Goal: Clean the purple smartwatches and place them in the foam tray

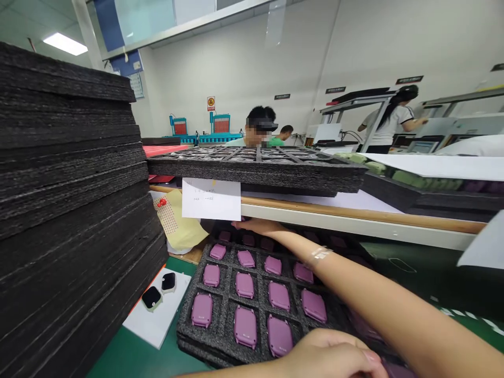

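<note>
Green bench point(114, 357): showed lower left.
Purple watch cases point(244, 326): sat lower centre in foam tray point(212, 342), presumably against scratches.
Left hand point(334, 354): curled fingers, bottom.
Right hand point(258, 226): reached mid-frame.
Pinching: couldn't tell, either hand.

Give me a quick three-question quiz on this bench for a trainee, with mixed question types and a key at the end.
1. What colour are the cases in the near tray? A) green B) purple C) red
2. True or false: the right hand is farther from the camera than the left hand.
3. How many dark-screened watches lie left of that tray?

Key: 1. B. 2. True. 3. Two.
</note>
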Available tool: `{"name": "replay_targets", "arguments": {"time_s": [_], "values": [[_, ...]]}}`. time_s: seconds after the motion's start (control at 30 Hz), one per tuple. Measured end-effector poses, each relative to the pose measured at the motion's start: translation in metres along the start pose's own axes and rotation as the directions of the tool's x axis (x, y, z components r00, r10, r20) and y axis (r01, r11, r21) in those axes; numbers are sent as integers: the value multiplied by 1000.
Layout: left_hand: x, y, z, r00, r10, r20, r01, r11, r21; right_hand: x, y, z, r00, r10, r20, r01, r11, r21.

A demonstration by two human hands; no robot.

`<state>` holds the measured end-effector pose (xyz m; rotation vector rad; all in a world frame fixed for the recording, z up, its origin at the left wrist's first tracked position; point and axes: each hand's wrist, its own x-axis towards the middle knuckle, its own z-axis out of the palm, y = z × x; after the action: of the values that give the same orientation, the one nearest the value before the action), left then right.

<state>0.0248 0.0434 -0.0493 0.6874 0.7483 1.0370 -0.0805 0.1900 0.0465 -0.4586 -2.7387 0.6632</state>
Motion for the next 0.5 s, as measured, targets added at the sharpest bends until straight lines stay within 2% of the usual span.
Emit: {"name": "replay_targets", "arguments": {"time_s": [0.13, 0.27, 0.33, 0.43, 0.47, 0.5], "values": [[-24, 12, 8, 995, 92, -27, -94, 993, -67, -78, 8, -16, 992, 11, -126, 1, 995, 96], [-35, 19, 14, 989, 133, -64, -140, 982, -130, -162, -6, -29, 946, -45, -321, 103, 981, 165], [-38, 21, 18, 984, 159, -85, -170, 973, -153, -193, -12, -30, 873, -174, -456, 254, 960, 121], [-45, 26, 22, 980, 184, -73, -195, 961, -198, -220, -10, -26, 713, -376, -592, 463, 886, -5], [-49, 29, 24, 982, 183, -48, -190, 958, -217, -226, -7, -24, 681, -401, -613, 485, 874, -33], [-52, 31, 25, 982, 190, -17, -189, 956, -224, -229, -4, -23, 671, -399, -625, 479, 876, -45]]}}
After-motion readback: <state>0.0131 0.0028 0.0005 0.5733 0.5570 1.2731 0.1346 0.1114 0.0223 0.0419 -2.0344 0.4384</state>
